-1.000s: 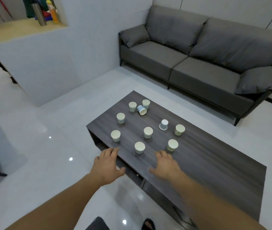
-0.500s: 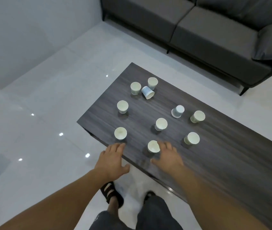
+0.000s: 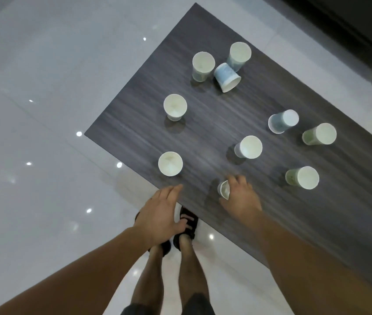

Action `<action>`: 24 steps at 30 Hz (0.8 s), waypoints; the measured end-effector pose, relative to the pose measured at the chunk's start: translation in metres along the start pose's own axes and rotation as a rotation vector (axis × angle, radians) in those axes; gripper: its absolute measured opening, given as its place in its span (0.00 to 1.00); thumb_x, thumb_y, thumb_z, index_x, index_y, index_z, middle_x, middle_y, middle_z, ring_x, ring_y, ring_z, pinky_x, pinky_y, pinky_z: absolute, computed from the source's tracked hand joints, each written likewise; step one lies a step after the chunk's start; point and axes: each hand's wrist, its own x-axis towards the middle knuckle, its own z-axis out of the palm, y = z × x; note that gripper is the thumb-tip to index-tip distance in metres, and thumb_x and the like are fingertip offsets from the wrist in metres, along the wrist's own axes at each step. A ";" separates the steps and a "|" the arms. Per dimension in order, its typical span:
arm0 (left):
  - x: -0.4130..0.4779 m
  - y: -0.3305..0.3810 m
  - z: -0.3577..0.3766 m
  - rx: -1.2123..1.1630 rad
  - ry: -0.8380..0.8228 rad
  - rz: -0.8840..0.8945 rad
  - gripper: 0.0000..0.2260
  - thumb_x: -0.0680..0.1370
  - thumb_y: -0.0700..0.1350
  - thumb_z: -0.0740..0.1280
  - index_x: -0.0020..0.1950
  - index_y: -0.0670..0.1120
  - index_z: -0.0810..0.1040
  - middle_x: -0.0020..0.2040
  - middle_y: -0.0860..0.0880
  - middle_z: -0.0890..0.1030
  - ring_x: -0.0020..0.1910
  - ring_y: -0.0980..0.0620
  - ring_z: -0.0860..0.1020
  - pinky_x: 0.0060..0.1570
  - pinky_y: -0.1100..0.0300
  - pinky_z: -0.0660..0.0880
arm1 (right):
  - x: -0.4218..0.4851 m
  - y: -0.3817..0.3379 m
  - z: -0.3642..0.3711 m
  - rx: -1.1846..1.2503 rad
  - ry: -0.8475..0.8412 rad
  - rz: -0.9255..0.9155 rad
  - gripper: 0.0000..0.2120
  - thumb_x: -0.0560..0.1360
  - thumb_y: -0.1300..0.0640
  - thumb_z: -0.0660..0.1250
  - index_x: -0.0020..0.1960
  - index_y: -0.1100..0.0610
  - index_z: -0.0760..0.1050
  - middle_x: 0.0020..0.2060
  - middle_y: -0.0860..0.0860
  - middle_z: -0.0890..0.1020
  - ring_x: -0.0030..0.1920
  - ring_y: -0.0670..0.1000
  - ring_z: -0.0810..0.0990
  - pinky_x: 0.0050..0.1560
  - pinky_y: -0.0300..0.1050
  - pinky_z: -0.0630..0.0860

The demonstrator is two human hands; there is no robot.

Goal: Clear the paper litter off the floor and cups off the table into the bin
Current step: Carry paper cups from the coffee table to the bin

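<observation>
Head view: looked straight down on a dark wood-grain table (image 3: 271,223). Right hand (image 3: 240,198) was at the near edge of the table, fingers and thumb curled round the nearest cup (image 3: 223,189); the cup was mostly hidden by the hand, rim showing on its left. Left hand (image 3: 160,214) hovered just off the table edge, fingers straight and together, holding nothing, fingertips near the front-left cup (image 3: 170,163), not touching.

Other paper cups on the table:
- Mid-left cup (image 3: 175,107), upright.
- Two upright cups at the far end (image 3: 203,65) (image 3: 239,55), with a blue cup (image 3: 227,77) on its side between them, touching or just beside both.
- Middle cup (image 3: 248,147), upright.
- Upside-down cup (image 3: 282,121), bluish.
- Two greenish cups at right (image 3: 319,134) (image 3: 302,177), upright.

Print on the cup sides was too blurred to read.

Glossy white floor (image 3: 44,87) lay to the left, with light spots reflected in it. Bare legs and feet in dark sandals (image 3: 186,221) stood beside the table edge. A dark sofa (image 3: 339,30) filled the top right corner.
</observation>
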 end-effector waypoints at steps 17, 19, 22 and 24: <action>-0.038 -0.043 -0.044 -0.306 0.271 -0.120 0.29 0.66 0.56 0.72 0.65 0.56 0.67 0.57 0.59 0.74 0.55 0.57 0.73 0.48 0.70 0.67 | -0.039 -0.137 -0.037 0.329 -0.086 -0.456 0.37 0.70 0.30 0.61 0.74 0.45 0.60 0.69 0.43 0.68 0.67 0.47 0.69 0.65 0.46 0.69; -0.046 -0.057 -0.041 -0.319 0.269 -0.181 0.35 0.68 0.54 0.74 0.71 0.55 0.61 0.63 0.55 0.73 0.59 0.53 0.73 0.54 0.65 0.69 | -0.015 -0.140 -0.039 0.180 0.078 -0.467 0.36 0.73 0.37 0.66 0.75 0.47 0.59 0.71 0.48 0.65 0.67 0.52 0.66 0.65 0.48 0.68; -0.061 -0.072 -0.034 -0.336 0.282 -0.237 0.40 0.69 0.53 0.74 0.75 0.57 0.54 0.67 0.52 0.70 0.60 0.52 0.73 0.55 0.63 0.69 | 0.016 -0.147 -0.032 -0.126 0.103 -0.475 0.42 0.71 0.44 0.71 0.77 0.46 0.51 0.75 0.53 0.55 0.71 0.59 0.60 0.65 0.55 0.70; -0.069 -0.076 -0.032 -0.360 0.326 -0.252 0.38 0.69 0.53 0.74 0.74 0.58 0.56 0.65 0.53 0.70 0.59 0.53 0.73 0.54 0.64 0.69 | 0.029 -0.152 -0.021 -0.250 0.029 -0.483 0.44 0.71 0.45 0.72 0.77 0.44 0.49 0.76 0.52 0.51 0.72 0.60 0.58 0.65 0.58 0.71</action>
